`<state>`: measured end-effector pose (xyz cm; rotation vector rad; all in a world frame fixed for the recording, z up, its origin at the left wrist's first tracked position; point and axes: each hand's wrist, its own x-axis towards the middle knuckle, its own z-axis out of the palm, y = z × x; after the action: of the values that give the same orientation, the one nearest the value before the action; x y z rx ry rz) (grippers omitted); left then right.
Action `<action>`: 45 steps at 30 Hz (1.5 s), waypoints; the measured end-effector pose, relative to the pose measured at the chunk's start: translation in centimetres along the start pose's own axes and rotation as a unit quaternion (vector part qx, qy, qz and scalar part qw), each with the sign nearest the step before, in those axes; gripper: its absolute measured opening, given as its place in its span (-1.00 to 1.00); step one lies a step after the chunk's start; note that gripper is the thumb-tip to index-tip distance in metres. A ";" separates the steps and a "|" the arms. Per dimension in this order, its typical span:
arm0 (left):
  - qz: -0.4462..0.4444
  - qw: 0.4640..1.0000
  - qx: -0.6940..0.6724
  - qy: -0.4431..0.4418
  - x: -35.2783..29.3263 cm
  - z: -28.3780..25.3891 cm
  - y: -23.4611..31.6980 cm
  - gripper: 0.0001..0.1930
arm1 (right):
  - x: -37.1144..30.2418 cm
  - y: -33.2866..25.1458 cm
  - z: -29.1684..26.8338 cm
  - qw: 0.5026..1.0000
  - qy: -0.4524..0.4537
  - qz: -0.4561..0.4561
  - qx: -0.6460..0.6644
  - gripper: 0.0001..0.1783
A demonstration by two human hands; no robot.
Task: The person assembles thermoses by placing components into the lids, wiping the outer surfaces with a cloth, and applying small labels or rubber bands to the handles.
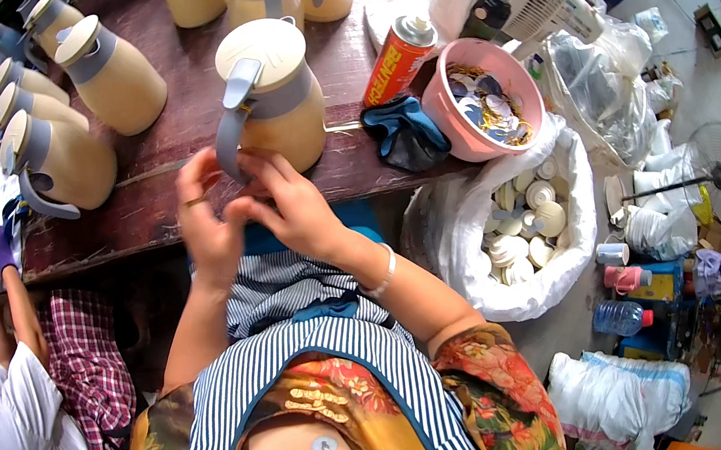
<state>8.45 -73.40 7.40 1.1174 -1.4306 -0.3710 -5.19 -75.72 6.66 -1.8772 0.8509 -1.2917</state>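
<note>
Honestly, we couldn't tell if left grip (pixel 213 224) or right grip (pixel 298 210) was clamped on the handle (pixel 228 136); a snag risked tipping the cream jug (pixel 291 128) near the front edge of the bench (pixel 169 145).

Bright, diffuse light; soft reflections on the table (pixel 139 236). Motion blur softens the left hand (pixel 214 218). Fisheye curvature bends outer edges; black surrounds darken the corners.

On the dark red wooden table (pixel 145 199), a cream, grey-handled lidded jug (pixel 301 125) stands by the near edge; cream-and-grey pitchers (pixel 131 87) stand left of it and behind. To its right are an orange-red cylindrical can (pixel 397 64), a blue-black cloth (pixel 405 132) and a round pink basin (pixel 455 128). Farther right, a white plastic sack (pixel 574 261) holds round cream lids (pixel 550 219).
</note>
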 end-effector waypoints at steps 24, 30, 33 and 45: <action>-0.086 0.974 -0.070 0.199 1.8 -15.7 -8.4 -0.85 | 8.9 8.0 -6.5 0.981 0.120 0.063 -0.141 -0.46; -0.127 0.957 0.097 0.243 5.5 -20.8 -14.5 -0.72 | 18.0 11.1 -1.8 0.962 0.105 0.091 -0.233 -0.66; -0.014 0.845 0.454 0.283 5.5 -16.8 -10.5 -0.58 | 12.2 8.1 -0.3 0.976 0.097 0.043 -0.192 -0.77; -0.141 0.971 -0.191 -0.036 -2.6 0.9 -1.8 -0.83 | -3.2 1.6 -22.9 0.844 0.290 0.032 -0.450 -0.93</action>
<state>7.85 -72.52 4.28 0.9946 -1.1953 -0.8596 -28.06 -77.99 9.74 -2.0731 2.1165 -1.5980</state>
